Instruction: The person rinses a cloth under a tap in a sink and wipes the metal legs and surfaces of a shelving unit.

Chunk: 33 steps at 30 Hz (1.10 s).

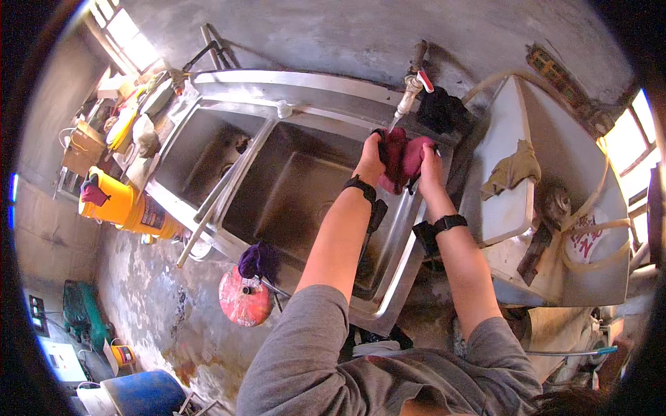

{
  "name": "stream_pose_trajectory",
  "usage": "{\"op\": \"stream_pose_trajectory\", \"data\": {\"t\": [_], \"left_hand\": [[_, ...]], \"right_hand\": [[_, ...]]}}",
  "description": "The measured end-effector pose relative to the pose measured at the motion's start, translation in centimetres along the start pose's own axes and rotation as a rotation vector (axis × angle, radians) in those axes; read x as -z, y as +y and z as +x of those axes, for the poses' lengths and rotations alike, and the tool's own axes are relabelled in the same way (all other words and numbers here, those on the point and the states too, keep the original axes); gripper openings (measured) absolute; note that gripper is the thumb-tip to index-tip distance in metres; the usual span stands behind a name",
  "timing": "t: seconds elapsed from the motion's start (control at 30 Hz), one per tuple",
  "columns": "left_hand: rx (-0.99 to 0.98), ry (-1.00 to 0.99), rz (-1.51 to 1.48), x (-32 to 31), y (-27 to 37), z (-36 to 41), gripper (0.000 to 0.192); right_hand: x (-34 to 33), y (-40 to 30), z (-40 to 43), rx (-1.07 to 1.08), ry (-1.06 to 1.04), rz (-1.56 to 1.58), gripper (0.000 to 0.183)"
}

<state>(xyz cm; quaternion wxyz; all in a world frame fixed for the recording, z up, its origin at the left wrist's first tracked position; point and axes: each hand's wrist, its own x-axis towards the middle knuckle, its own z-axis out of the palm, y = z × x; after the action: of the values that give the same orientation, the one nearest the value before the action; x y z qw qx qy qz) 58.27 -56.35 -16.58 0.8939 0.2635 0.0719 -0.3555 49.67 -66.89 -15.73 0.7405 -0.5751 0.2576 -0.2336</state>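
My left hand (370, 160) and my right hand (431, 167) grip a dark red cloth piece with black trim (394, 161), one at each side. They hold it above the right end of a steel sink basin (276, 182). Right over the cloth is a wall tap (408, 99) with a red lever, and a thin stream of water seems to fall from its spout onto the fabric. Fingers and folds hide part of the piece, so its exact kind cannot be told. Both wrists wear black straps.
Wooden sticks (216, 200) lie across the divider near the smaller basin (208, 151). Purple cloth (256, 261) hangs at the sink's front edge, and black cloth (442, 110) beside the tap. Yellow buckets (112, 195) stand left. A white panel (502, 187) bearing an olive cloth (512, 169) is right.
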Motion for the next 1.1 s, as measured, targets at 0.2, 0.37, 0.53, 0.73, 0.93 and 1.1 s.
{"op": "stream_pose_trajectory", "data": {"t": [0.2,0.37,0.53,0.73,0.93,1.1], "left_hand": [[0.004,-0.107,0.042,-0.3,-1.2,0.4,0.025],[-0.005,0.021,0.387,-0.7,-0.2,-1.0,0.040],[0.035,-0.043,0.524,1.4,1.7,-0.1,0.040],[-0.026,0.079,0.450,1.2,2.9,-1.5,0.064],[-0.131,0.149,0.560,1.7,4.9,-3.8,0.078],[-0.134,0.037,0.385,2.9,7.0,-4.6,0.067]], "right_hand": [[1.5,0.7,0.7,-0.041,-0.023,0.173,0.028],[2.2,1.3,1.1,-0.098,-0.060,0.220,0.026],[1.5,1.0,1.3,-0.106,-0.132,0.392,0.026],[1.5,-0.7,2.0,-0.216,-0.253,0.527,0.032],[-1.8,-2.6,1.7,-0.349,-0.415,0.643,0.036],[-3.8,-1.5,2.1,-0.459,-0.533,0.683,0.034]]}}
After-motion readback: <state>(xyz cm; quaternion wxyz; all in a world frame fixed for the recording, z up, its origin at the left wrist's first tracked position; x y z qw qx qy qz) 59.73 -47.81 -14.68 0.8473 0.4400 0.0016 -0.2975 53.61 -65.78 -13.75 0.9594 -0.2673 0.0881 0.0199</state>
